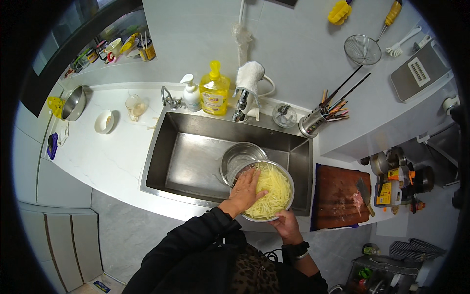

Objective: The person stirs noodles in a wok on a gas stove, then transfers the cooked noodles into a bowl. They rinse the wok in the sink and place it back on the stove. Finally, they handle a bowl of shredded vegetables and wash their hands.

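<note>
A metal bowl (291, 196) full of pale yellow shreds (272, 191), which look like potato, is held over the front right of the stainless steel sink (194, 158). My right hand (287, 225) grips its near rim from below. Flat against the shreds on the left side lies my left hand (245, 189), with the thumb spread. Beneath the bowl's far left edge, a second metal bowl (240, 152) stands in the sink, partly hidden; it seems to hold some liquid.
The tap (240, 106), draped with a white cloth (249, 76), rises behind the sink beside a yellow soap bottle (214, 93). On the right lies a wooden cutting board (334, 198) with a knife (364, 194). A chopstick holder (312, 123) stands at the back right corner.
</note>
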Action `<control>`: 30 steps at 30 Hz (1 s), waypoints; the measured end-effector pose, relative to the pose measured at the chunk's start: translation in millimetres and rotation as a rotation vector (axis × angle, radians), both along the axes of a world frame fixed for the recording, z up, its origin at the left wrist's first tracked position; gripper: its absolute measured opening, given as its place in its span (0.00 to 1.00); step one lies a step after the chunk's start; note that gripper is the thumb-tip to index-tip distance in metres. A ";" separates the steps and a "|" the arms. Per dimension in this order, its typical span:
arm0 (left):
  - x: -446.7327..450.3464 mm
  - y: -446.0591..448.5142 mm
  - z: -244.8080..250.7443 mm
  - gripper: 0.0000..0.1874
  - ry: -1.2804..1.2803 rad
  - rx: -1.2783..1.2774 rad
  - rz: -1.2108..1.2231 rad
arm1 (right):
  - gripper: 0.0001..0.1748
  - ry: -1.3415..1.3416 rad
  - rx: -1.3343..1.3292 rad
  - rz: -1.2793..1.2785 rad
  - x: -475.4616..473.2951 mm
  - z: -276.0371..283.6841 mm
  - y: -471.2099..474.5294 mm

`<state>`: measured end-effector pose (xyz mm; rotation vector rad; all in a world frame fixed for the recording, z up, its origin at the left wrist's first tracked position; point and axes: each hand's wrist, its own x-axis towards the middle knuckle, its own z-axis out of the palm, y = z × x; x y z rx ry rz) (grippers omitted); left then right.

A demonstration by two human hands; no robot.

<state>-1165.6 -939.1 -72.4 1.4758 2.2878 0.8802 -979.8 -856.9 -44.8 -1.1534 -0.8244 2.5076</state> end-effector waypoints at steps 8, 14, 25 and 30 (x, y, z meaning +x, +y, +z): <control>9.4 9.0 -1.6 0.41 -0.061 -0.002 -0.041 | 0.36 -0.012 0.034 -0.034 6.8 12.6 1.0; 13.5 14.7 -1.8 0.41 -0.095 0.001 -0.061 | 0.36 -0.043 0.068 -0.036 8.7 26.8 2.6; 20.7 24.2 -1.5 0.41 -0.174 0.066 -0.079 | 0.40 -0.113 0.125 -0.067 15.1 37.4 7.2; 22.8 27.1 -1.3 0.40 -0.201 0.083 -0.085 | 0.40 -0.118 0.173 -0.070 14.1 47.4 5.7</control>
